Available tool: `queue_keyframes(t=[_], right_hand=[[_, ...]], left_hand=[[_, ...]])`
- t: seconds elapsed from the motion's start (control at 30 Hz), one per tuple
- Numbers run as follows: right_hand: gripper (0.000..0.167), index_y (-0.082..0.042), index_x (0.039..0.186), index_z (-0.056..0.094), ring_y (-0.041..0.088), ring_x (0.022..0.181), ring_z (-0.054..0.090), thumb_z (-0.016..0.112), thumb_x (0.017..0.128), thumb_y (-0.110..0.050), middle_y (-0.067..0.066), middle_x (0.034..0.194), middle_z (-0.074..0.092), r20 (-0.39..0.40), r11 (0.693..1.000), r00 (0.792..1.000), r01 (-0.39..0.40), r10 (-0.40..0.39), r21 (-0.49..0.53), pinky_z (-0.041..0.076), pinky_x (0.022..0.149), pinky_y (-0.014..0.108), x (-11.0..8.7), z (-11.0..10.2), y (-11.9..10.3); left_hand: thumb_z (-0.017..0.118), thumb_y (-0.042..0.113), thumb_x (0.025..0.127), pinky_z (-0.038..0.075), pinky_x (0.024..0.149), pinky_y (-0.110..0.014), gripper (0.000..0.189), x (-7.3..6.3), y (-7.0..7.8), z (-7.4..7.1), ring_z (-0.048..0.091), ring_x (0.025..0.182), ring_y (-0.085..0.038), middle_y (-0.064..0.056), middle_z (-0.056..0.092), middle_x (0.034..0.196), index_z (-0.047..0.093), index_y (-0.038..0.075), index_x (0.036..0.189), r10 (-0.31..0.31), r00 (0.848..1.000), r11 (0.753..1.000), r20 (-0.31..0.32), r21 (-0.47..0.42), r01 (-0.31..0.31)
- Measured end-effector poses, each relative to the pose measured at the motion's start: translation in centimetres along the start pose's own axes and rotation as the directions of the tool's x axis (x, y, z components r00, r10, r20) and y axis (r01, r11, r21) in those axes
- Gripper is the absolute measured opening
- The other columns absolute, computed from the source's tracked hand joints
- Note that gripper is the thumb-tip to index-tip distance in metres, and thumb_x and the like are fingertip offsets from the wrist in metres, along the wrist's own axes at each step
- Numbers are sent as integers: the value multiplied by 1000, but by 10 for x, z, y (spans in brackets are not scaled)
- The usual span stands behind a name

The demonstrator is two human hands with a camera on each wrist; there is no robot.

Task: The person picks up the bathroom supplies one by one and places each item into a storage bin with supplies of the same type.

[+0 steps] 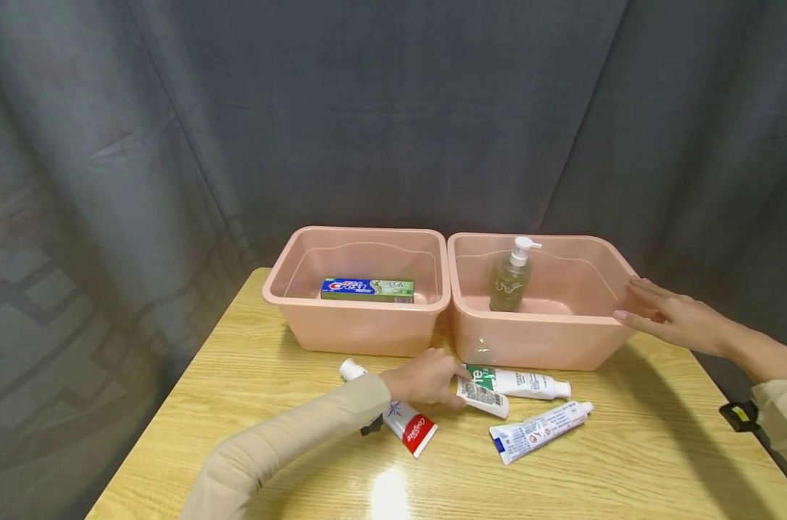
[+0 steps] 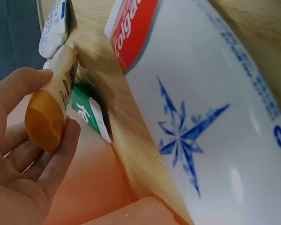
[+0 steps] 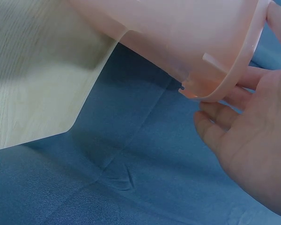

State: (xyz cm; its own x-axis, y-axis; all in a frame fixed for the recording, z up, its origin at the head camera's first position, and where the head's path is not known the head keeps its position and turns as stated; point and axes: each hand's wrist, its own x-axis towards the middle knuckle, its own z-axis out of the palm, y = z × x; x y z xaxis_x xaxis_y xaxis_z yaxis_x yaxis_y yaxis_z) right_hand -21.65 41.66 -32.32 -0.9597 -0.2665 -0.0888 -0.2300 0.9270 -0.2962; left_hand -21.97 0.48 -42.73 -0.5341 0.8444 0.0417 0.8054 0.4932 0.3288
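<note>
The left hand [image 1: 426, 379] has its thumb and fingers closed about an orange-capped tube [image 1: 486, 401], just in front of the near left corner of the right bin [image 1: 543, 343]; I cannot tell whether the tube touches the table. The right hand [image 1: 682, 321] lies with extended fingers against that bin's right rim.

The tube is probably light, soft in the body and a little slippery. The broad cap [image 2: 46, 122] looks the stiffest place to grip, with thumb and fingers on its 2 opposite sides; squeezing mid-body may buckle it.

2 more tubes, a green one [image 1: 526, 383] and a blue-ended one [image 1: 541, 431], also lie in front of the bin.
</note>
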Motion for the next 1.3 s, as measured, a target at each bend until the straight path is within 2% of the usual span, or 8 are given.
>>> queue_keyframes(t=[0.1,0.2,0.43,0.67,0.93,1.03,1.2,1.3], right_hand=[[83,4,155,14,66,120,40,49,100,-48,38,154,10,-1,1000,1000,0,0,-3,30,87,81,1,0,1],[83,4,155,15,66,120,39,49,100,-48,39,154,11,1,1000,1000,-1,1,-5,31,86,81,1,0,1],[83,4,155,15,66,120,40,49,100,-49,38,154,11,-3,1000,1000,-2,2,-1,32,86,80,1,0,1],[85,2,156,12,66,122,37,49,100,-50,36,156,8,-6,1000,1000,-1,1,4,30,88,80,-1,0,-1],[86,1,156,11,67,123,35,50,99,-50,35,157,7,-8,1000,1000,2,-1,11,28,88,81,-3,1,-2],[85,0,157,10,67,124,34,50,99,-49,35,157,7,-8,1000,1000,3,-3,14,27,88,80,-3,1,-2],[85,0,157,11,67,123,34,50,99,-49,34,157,7,-10,1000,1000,7,-7,11,27,88,80,-3,1,-1],[85,0,157,11,66,122,37,49,99,-49,35,157,8,-12,1000,1000,8,-8,6,29,87,80,-3,1,-2]], left_hand=[[82,30,80,27,46,-15,41,0,1,-1,32,47,0,7,58,68,75,8,115,6,1000,1000,-13,0,-6],[82,28,81,27,45,-15,40,0,2,-2,33,47,1,7,61,71,75,7,114,16,999,1000,-27,-6,-17],[82,27,82,26,44,-15,40,0,3,-5,33,45,0,8,58,65,74,5,114,18,999,999,-30,-47,-19],[82,29,81,27,44,-15,41,2,3,-10,34,46,1,4,71,83,74,7,115,17,997,999,-71,-42,-20],[81,28,83,27,45,-15,39,3,6,-17,36,47,2,3,72,86,74,7,115,30,994,996,-103,-80,-39],[81,28,83,26,44,-15,40,5,7,-20,34,46,3,5,69,75,74,6,116,30,992,995,-121,-95,-42],[81,29,84,24,43,-15,43,6,9,-25,27,43,1,6,54,55,72,8,121,21,989,994,-146,-104,-37],[81,30,83,27,46,-14,43,6,10,-29,33,46,3,4,67,68,73,9,120,22,985,994,-173,-106,-40]])
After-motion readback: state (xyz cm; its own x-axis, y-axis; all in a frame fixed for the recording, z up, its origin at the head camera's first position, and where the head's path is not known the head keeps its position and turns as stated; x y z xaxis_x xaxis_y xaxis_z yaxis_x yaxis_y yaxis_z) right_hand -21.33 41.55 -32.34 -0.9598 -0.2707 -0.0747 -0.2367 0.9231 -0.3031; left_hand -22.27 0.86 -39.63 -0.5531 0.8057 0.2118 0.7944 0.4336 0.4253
